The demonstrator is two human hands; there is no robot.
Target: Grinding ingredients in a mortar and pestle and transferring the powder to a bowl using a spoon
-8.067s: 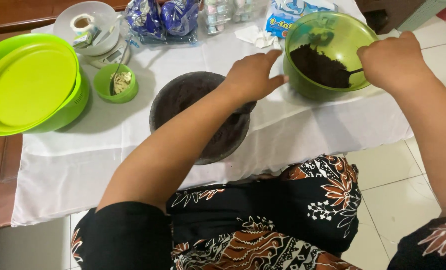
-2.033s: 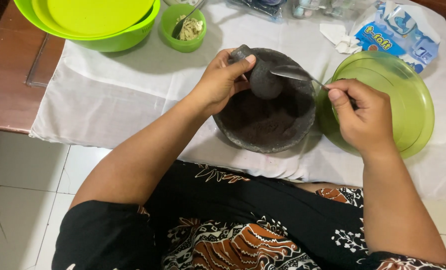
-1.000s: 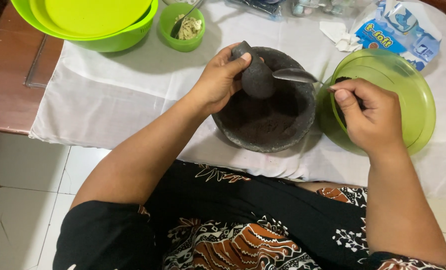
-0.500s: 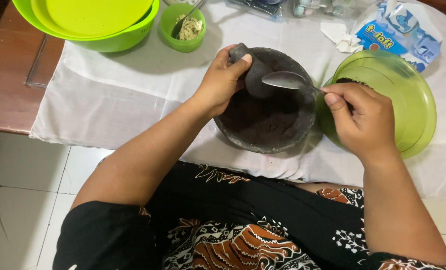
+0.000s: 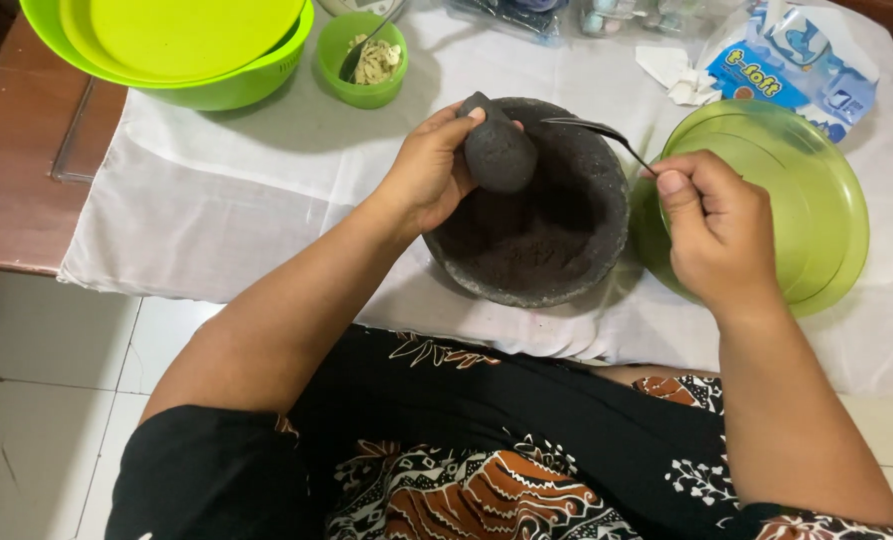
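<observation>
Far left, big green bowls (image 5: 181, 55) stacked on the white cloth (image 5: 216, 200), then a small green cup (image 5: 363, 60) with pale bits and a spoon in it.

Left hand (image 5: 428, 170) is closed around a dark stone pestle (image 5: 496, 152), holding it tipped up over the near-left rim of the stone mortar (image 5: 531, 205). Wrist bent, forearm coming in diagonally from lower left. Pestle is lifted, not touching the dark ground paste in the mortar's bottom.

Step looks like scraping: paste being cleaned off the pestle with the spoon (image 5: 594, 132), rather than grinding. Spoon bowl hovers over the mortar's far side, just right of the pestle head, apart from it. A next move would need the spoon edge brought against the pestle face, with scrapings falling inside the mortar.

Right hand (image 5: 721, 225) pinches the spoon handle between thumb and fingers, knuckles up, over the left edge of the green lidded bowl (image 5: 786, 205). Forearm comes straight up from lower right.

Top right: blue-white packet (image 5: 791, 70), crumpled tissue (image 5: 681, 75).
</observation>
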